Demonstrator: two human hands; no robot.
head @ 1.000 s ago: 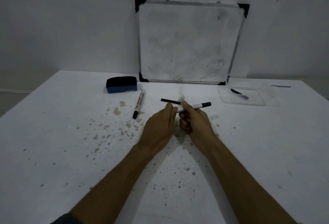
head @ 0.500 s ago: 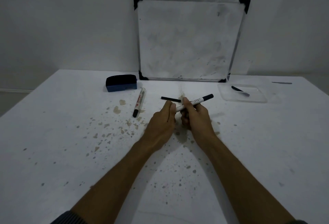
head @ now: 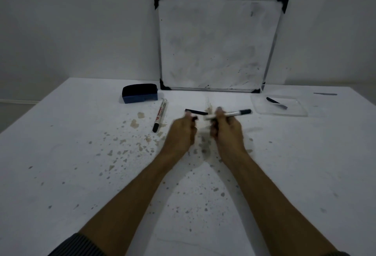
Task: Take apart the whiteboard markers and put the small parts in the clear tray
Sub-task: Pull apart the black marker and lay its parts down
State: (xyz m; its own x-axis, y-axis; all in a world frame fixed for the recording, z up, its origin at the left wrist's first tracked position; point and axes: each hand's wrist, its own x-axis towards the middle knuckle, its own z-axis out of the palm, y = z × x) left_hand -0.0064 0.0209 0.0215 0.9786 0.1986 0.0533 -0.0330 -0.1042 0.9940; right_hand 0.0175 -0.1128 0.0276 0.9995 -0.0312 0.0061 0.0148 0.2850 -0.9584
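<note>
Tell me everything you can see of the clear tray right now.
The clear tray is a shallow, squarish dish of transparent plastic, by its look, with a low raised rim. It sits flat on the white table at the far right, just right of the whiteboard's lower corner and beyond the right hand. Inside lie slim dark parts, end to end or overlapping. No hand touches it.

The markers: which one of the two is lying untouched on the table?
The red-lettered marker beside the blue eraser. It lies capped on the table; the other marker is held in the right hand.
</note>
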